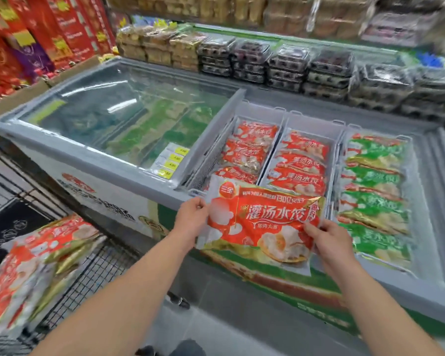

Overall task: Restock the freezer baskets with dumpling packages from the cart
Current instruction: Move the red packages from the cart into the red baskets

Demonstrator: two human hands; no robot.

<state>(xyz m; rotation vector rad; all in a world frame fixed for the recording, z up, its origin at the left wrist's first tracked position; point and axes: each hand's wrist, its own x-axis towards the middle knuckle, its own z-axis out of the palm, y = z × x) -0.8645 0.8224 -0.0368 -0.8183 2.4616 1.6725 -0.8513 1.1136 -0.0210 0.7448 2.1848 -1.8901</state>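
Both hands hold one red dumpling package (265, 219) in front of the freezer's near rim. My left hand (192, 217) pinches its left edge and my right hand (328, 238) grips its lower right corner. Behind it sit white freezer baskets: the left basket (217, 152) and the middle basket (316, 125) hold red packages, and the right basket (406, 140) holds green packages. At lower left, the black wire cart (93, 268) carries a pile of red dumpling packages (34, 263).
The chest freezer (108, 173) has its glass lid (118, 116) slid over the left half, with yellow price tags (171, 161) at its edge. Stacked egg cartons (288, 66) line the back ledge. Red gift boxes (36, 34) stand at far left.
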